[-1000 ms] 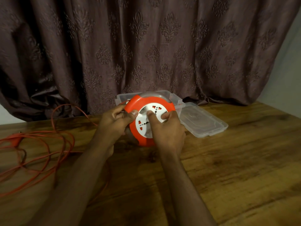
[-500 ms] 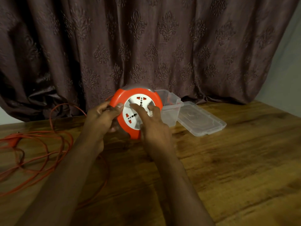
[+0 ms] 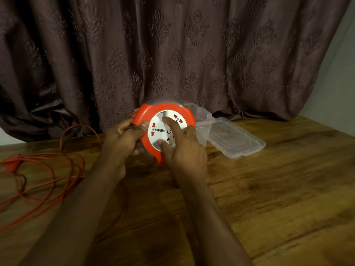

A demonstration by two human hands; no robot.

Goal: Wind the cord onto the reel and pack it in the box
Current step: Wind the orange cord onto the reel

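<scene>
**Anil:** Cord (image 3: 48, 169) is lying mostly loose, sprawling in orange loops across the left of the frame on the wooden table (image 3: 278, 198). I'd say the winding is barely getting going.

**Bea:** Agreed. The reel (image 3: 163, 114) is sitting up in the middle of the frame, tilted toward us, and both hands are working on it. The left hand (image 3: 123, 139) is curling round the orange rim, thumb pressing on the front edge, fingers wrapping behind.

**Anil:** And the right hand (image 3: 184, 148) is spreading flat over the white face, fingertips pushing on the socket plate, not closing round anything. Looks to me like it's getting ready to spin that disc.

**Bea:** Glossy hard plastic, that reel: round orange ring, white centre with small red socket shutters. The picture is blurring there, so I can't tell how much cord is inside.

**Anil:** The box (image 3: 203, 120) is waiting just behind the reel, clear thin plastic, open. Its lid (image 3: 236, 139) is lying flat beside it, toward the right.

**Bea:** So winding and packing are both looking undone. Dark patterned curtain (image 3: 192, 54) is hanging behind.
</scene>
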